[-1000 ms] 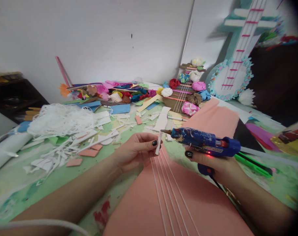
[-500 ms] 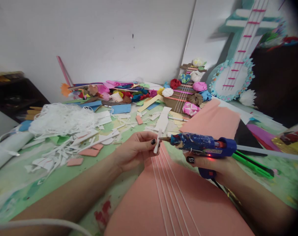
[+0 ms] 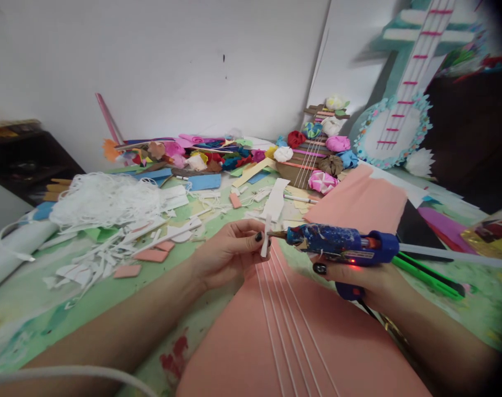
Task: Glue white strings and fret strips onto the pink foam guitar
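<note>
Between thumb and fingers, my left hand (image 3: 234,248) pinches a small white strip (image 3: 266,237), held nearly upright. My right hand (image 3: 358,278) is wrapped round a blue hot glue gun (image 3: 334,242) with a red light lit on its side. Its nozzle points left and its tip is at the white strip; whether glue is coming out is too small to tell. A clear glue stick (image 3: 449,253) sticks out of the gun's back. Below both hands lies a salmon-pink panel (image 3: 234,342) with several white strings (image 3: 294,331) running along it.
White string (image 3: 106,201) lies heaped at left beside white scraps (image 3: 97,259). A green cutter knife (image 3: 431,275) rests right of the gun. Paper flowers (image 3: 176,154) line the wall. A brown string-instrument model (image 3: 303,160) and a turquoise one (image 3: 391,127) stand behind.
Hardly anything differs. Both hands keep their hold, with the nozzle still at the white strip, and the view has shifted very slightly.
</note>
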Tool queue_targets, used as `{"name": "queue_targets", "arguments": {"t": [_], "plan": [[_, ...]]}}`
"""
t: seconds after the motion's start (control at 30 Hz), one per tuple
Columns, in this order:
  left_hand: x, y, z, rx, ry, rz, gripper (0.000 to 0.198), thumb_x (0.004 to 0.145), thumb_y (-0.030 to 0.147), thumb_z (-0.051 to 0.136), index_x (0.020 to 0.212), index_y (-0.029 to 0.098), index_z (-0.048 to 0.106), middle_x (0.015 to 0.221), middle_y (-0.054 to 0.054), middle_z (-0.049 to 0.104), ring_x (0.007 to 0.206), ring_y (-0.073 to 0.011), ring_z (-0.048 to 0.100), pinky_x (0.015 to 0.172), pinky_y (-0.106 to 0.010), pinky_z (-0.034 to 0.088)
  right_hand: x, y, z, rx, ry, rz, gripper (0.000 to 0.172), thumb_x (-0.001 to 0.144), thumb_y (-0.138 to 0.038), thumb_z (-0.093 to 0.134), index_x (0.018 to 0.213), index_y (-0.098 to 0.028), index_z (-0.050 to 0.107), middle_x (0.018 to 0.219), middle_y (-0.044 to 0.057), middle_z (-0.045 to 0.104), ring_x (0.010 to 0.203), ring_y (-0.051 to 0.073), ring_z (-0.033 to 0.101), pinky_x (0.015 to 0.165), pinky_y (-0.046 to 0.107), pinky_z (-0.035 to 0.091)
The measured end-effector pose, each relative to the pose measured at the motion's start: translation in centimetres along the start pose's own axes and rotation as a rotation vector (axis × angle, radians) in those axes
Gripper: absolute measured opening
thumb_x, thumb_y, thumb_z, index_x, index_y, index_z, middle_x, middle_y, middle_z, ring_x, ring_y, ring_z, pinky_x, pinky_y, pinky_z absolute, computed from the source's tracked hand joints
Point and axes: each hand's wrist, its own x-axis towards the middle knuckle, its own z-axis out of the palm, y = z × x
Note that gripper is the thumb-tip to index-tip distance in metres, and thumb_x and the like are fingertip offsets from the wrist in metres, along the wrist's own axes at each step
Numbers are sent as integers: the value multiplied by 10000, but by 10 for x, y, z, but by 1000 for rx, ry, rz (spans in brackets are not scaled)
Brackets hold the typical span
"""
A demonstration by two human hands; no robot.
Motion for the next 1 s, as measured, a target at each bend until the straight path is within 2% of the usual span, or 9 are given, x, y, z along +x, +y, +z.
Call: {"name": "queue_targets", "arguments": {"t": [0.1,0.23,0.4,0.5,0.73,0.93,1.0], "plan": [[-1,0,1,1,-8,-1,189,609,147,826,742,141,692,660,-8,653,587,-81,576,650,-212,461,-1,-9,5,131,-36,99,181,499,-237,806,664,-292,759,672,-34,730,722,214,695,681,269,556],[-1,0,2,6,-11,-2,186,617,158,824,737,128,685,643,-8,637,593,-82,572,651,-204,462,-2,-9,5,110,-8,151,176,505,-238,809,663,-296,758,644,-45,719,685,200,684,639,254,550],[-1,-1,4,-15,-12,2,195,604,159,832,716,121,677,642,-10,628,603,-85,565,640,-199,464,-2,-5,2,117,-9,133,235,507,-257,822,734,-287,767,740,-37,744,756,212,691,706,271,548],[-1,-1,6,-41,-11,-2,178,598,117,821,685,117,666,659,-9,637,583,-74,555,633,-199,468,-2,-8,4,128,-29,131,213,516,-244,814,717,-295,764,744,-45,745,771,206,695,700,253,547],[-2,-1,6,-75,-2,-21,180,605,80,808,715,108,668,667,-3,631,603,-72,576,671,-215,495,-3,-14,5,93,-62,104,217,530,-198,793,720,-299,769,727,-40,736,732,195,682,614,223,537],[-2,-2,8,-95,10,-42,233,576,103,832,731,109,658,651,-12,636,607,-87,590,656,-215,503,1,-5,1,124,-135,114,209,537,-228,806,717,-327,763,696,-63,717,678,136,647,641,181,522],[-2,-2,8,-104,17,-48,231,578,88,823,742,113,661,657,-9,640,607,-91,596,652,-219,510,1,-5,1,109,-123,122,216,530,-230,817,711,-330,756,698,-71,714,671,124,633,644,171,515]]}}
